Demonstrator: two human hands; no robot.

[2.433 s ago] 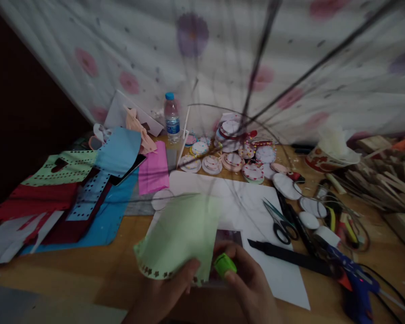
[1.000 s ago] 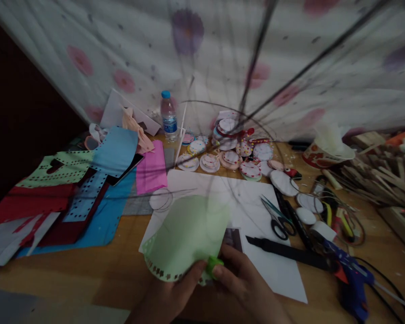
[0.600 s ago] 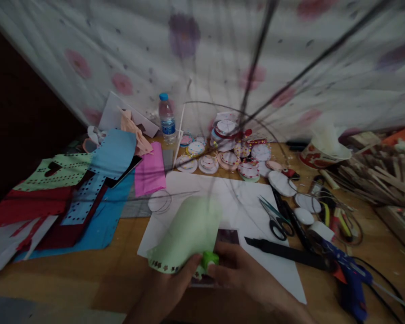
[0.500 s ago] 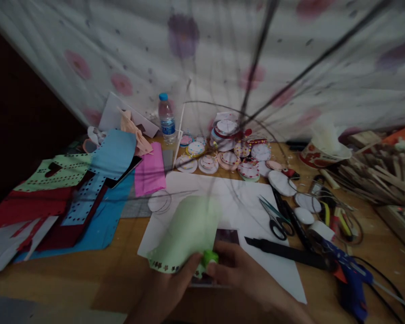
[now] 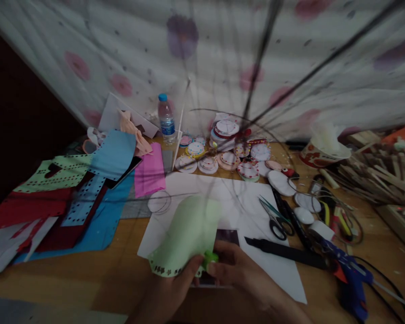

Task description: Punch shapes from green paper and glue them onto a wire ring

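Observation:
A light green sheet (image 5: pixel 189 225), curled upward, has a row of small flower-shaped holes along its near edge. My left hand (image 5: pixel 175 288) is closed on that near edge, the thumb on top. In my right hand (image 5: pixel 238 270) is a small bright green paper punch (image 5: pixel 209 258), pinched between thumb and fingers at the sheet's edge. Most of the punch is covered by my fingers. Under both hands lie a large white paper (image 5: pixel 256 243) and a dark flat piece (image 5: pixel 228 235), partly hidden.
Scissors (image 5: pixel 277 220), a black cutter-like tool (image 5: pixel 286 253) and a blue glue gun (image 5: pixel 354 283) lie to the right. Punched coloured sheets (image 5: pixel 113 150) are heaped at left. Behind stand decorated discs (image 5: pixel 228 159) and a water bottle (image 5: pixel 167 119). Wooden sticks (image 5: pixel 388 166) fill the far right.
The sheet's near edge and my left hand have shifted very slightly. Both hands keep their hold, and the punch stays at the edge.

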